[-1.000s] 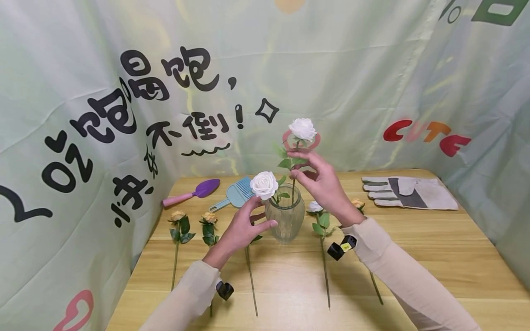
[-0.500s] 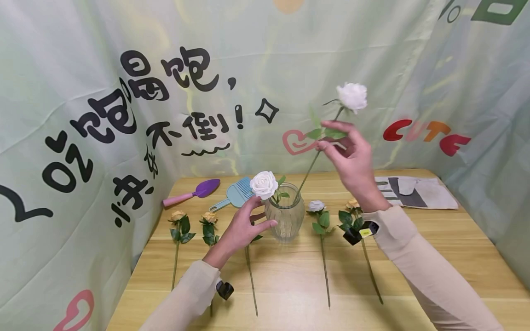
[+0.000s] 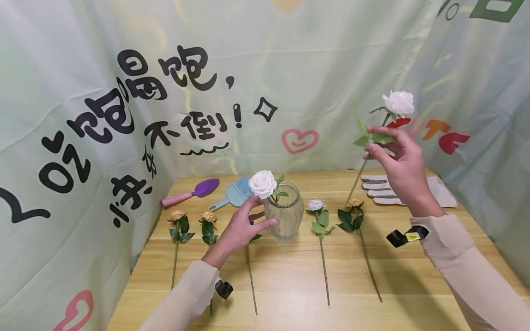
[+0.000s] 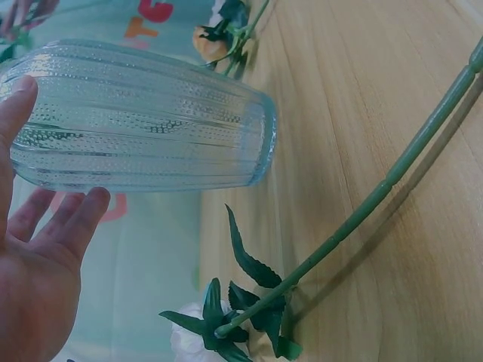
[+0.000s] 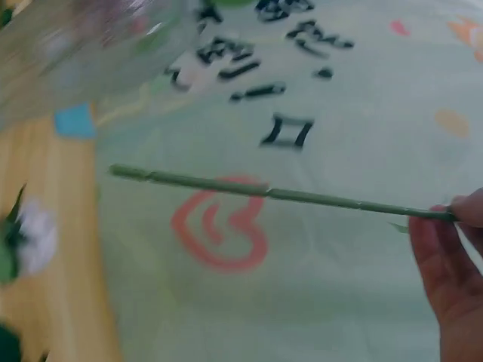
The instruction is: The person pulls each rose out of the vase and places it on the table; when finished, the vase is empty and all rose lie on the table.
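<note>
My left hand (image 3: 240,227) holds the left side of a clear ribbed glass vase (image 3: 285,220), its thumb in front. The vase stands upright on the table. One white rose (image 3: 262,184) leans over its rim, with leaves inside the mouth. My right hand (image 3: 406,165) pinches the stem of another white rose (image 3: 399,103), up in the air right of the vase. In the right wrist view that green stem (image 5: 317,199) hangs free of the vase, its lower end bare. A white rose (image 4: 196,339) lies below my left hand, its bloom hidden from the head view.
Two yellow roses (image 3: 208,217) lie at left; a white rose (image 3: 316,205) and a yellow rose (image 3: 355,205) lie at right. Behind are a purple trowel (image 3: 207,187), a blue slotted scoop (image 3: 238,193) and work gloves (image 3: 443,193). Cloth hangs behind the table.
My right hand has lifted the white rose out of the vase and carried it right, over the yellow rose and gloves. My left hand stays at the vase.
</note>
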A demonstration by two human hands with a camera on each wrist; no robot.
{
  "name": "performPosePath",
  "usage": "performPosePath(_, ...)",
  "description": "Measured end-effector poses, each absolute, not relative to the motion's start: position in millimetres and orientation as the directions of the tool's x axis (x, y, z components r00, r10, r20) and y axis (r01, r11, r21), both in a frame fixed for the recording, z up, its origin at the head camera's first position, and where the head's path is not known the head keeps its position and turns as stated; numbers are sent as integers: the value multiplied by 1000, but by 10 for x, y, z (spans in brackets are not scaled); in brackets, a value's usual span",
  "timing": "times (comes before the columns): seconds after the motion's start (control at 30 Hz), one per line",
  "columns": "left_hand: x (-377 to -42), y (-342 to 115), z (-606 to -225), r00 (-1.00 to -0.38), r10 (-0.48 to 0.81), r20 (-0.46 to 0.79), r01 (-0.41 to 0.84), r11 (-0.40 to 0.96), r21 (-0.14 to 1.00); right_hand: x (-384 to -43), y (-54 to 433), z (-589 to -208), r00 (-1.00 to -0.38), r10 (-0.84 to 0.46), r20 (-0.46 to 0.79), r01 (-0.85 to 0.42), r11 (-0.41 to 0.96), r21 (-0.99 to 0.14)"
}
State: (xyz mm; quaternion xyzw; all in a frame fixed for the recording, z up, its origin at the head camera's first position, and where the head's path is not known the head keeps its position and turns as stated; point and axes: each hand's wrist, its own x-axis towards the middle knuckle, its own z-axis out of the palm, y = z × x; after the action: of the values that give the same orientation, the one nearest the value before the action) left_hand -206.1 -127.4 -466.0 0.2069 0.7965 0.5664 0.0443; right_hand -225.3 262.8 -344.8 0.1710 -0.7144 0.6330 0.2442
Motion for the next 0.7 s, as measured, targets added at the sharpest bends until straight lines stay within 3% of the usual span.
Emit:
performPosePath(0.13,-2067,-1287,-4659,-908,382,173,287,262,922,-2158,2956,-3665,-879,44,475,-438,323,-839)
performPosePath(0.4,-2061,-1293,-4638,-909,385,163,275,259,926,-1892,3550,-4021,-949,16,314,-271,466,-842)
performPosePath(0.7,-2074,-1284,-4645,-912,383,143,259,271,927,-1705,3929,-4506,-964,-145,225,-267,535,-801)
